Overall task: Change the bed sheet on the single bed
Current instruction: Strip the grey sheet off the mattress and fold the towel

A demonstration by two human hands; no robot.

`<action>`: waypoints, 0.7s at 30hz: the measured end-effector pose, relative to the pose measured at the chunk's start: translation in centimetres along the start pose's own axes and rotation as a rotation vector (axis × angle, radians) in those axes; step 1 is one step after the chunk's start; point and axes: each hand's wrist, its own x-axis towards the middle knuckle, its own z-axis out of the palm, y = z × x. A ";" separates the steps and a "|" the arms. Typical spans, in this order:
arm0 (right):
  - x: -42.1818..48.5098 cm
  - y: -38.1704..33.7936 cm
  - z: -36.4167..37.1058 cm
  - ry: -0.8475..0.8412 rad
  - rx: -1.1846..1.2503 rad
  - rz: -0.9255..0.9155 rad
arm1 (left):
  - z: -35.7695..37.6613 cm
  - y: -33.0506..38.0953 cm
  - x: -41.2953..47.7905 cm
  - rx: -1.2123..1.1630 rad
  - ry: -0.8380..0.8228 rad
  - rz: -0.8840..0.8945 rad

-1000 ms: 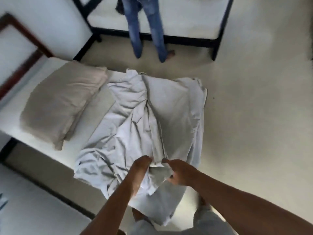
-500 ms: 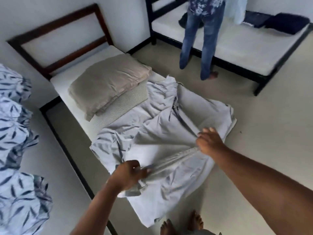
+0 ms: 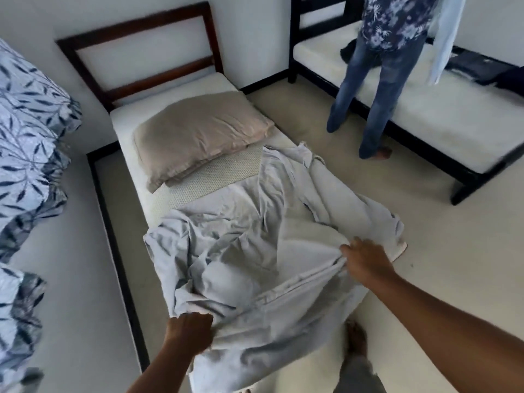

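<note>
Both hands are gripping the pale sheet (image 3: 249, 251) along its near hem: left hand (image 3: 189, 333) bunching one end, right hand (image 3: 365, 262) pinching the other. It is lying crumpled over the bed's (image 3: 170, 114) foot, looking light, limp, easiest held at corners.

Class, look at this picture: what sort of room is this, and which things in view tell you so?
Most likely a shared bedroom. A single bed holds a pillow and a crumpled sheet gripped by both hands, and a second bed stands close by.
</note>
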 end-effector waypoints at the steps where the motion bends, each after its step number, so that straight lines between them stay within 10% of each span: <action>1: 0.6 -0.1 0.8 -0.055 0.144 -0.070 | -0.3 1.7 0.3 -0.016 -0.053 -0.015; 5: 3.2 -0.1 1.4 -0.149 0.632 -0.266 | -3.1 10.7 2.8 -0.281 -0.120 0.008; 10: 4.5 -0.4 0.2 -0.127 0.744 -0.525 | -9.4 22.8 4.0 -0.768 0.206 0.080; 21: 10.5 6.3 -2.0 0.173 0.213 -0.681 | -12.7 23.4 0.1 -0.954 0.434 -0.253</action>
